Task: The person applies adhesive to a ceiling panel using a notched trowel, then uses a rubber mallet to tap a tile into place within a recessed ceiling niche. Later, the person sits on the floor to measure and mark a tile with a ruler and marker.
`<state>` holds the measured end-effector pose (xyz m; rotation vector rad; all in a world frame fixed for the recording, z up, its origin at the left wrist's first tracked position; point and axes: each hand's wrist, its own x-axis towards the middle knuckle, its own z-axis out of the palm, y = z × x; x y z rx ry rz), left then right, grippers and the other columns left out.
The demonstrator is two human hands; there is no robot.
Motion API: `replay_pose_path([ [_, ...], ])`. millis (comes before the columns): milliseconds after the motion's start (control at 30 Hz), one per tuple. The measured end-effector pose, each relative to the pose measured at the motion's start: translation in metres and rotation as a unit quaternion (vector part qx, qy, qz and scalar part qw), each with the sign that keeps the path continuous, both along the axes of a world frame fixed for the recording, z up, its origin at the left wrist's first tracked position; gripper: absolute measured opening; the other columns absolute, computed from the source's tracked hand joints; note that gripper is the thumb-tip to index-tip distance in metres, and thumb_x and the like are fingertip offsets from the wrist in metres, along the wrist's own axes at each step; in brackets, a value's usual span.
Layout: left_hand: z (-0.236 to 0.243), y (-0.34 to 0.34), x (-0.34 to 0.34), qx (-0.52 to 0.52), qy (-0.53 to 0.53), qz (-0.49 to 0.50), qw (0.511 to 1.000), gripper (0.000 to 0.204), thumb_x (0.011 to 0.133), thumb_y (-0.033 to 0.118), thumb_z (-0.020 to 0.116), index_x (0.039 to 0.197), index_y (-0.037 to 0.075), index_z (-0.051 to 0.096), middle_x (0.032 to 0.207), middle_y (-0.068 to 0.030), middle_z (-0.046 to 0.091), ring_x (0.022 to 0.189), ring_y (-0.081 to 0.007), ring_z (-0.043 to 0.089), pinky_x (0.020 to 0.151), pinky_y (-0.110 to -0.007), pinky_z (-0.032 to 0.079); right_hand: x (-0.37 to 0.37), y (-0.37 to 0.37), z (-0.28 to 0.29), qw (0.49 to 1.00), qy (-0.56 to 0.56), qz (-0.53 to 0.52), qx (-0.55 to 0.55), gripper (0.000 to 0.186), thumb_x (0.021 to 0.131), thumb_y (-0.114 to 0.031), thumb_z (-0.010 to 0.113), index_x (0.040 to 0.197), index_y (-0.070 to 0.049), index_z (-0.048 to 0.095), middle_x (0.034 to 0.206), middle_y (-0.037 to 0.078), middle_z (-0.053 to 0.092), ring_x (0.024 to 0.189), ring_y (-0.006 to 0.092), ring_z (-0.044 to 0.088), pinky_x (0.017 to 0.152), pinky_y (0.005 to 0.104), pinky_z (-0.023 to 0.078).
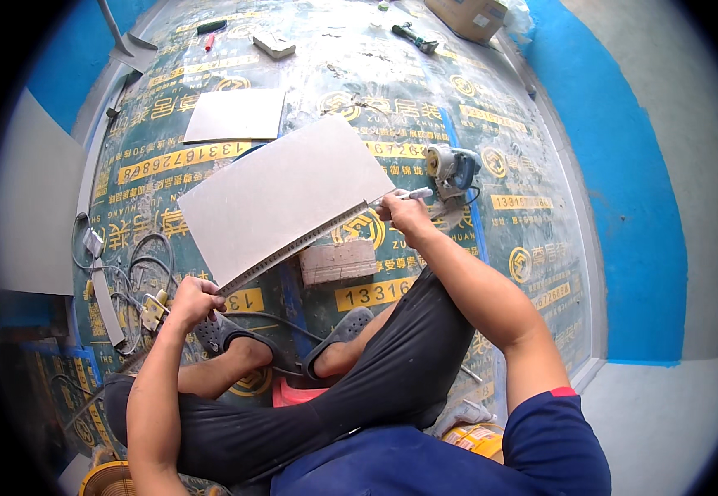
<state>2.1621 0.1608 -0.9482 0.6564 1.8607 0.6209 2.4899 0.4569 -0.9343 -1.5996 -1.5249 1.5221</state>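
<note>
A pale rectangular tile (280, 198) lies at a slant in front of me, its near edge above a reddish-grey block (338, 261). Along that near edge runs a thin ruler strip (297, 245) with fine marks. My left hand (196, 301) is closed around the strip's left end, by the tile's near-left corner. At the tile's right corner, my right hand (407, 217) is closed on a white marker (415, 193). Its tip points left at the tile's edge, close to the right end of the strip. Fingers hide part of the marker.
A second tile (235, 114) lies beyond. A corded handheld cutter (454, 170) stands right. Left are tangled cables (152, 248) and a power strip (107, 310). Farther off are a shovel (133, 54), a green power tool (415, 37) and a cardboard box (470, 16). Printed sheeting covers the floor.
</note>
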Motion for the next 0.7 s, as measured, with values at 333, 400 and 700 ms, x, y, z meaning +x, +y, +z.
replay_pose_path([
  [333, 0.029, 0.026, -0.068, 0.037, 0.056, -0.063, 0.996, 0.006, 0.069, 0.002, 0.069, 0.072, -0.003, 0.071, 0.064, -0.0093, 0.069, 0.048, -0.0138, 0.061, 0.045, -0.026, 0.047, -0.028, 0.005, 0.036, 0.972, 0.026, -0.010, 0.234, 0.024, 0.090, -0.022, 0.056, 0.086, 0.000, 0.064, 0.074, 0.006, 0.064, 0.069, 0.0137, 0.057, 0.067, 0.0294, 0.047],
  [400, 0.035, 0.035, -0.105, 0.046, 0.066, -0.037, 0.996, 0.006, 0.068, 0.003, 0.070, 0.071, -0.002, 0.072, 0.065, -0.0090, 0.069, 0.051, -0.0134, 0.062, 0.047, -0.027, 0.049, -0.043, -0.004, 0.049, 0.964, 0.074, 0.021, 0.255, 0.021, 0.091, -0.018, 0.056, 0.088, 0.001, 0.063, 0.075, 0.006, 0.064, 0.069, 0.0124, 0.057, 0.065, 0.0268, 0.047],
  [700, 0.027, 0.082, -0.154, 0.049, 0.102, 0.000, 0.994, 0.008, 0.075, 0.001, 0.068, 0.080, -0.003, 0.074, 0.070, -0.0105, 0.071, 0.050, -0.0149, 0.061, 0.048, -0.029, 0.050, -0.086, 0.013, 0.032, 0.967, 0.112, 0.034, 0.226, 0.017, 0.088, -0.014, 0.061, 0.091, 0.002, 0.063, 0.075, 0.006, 0.065, 0.069, 0.0114, 0.060, 0.065, 0.0253, 0.048],
])
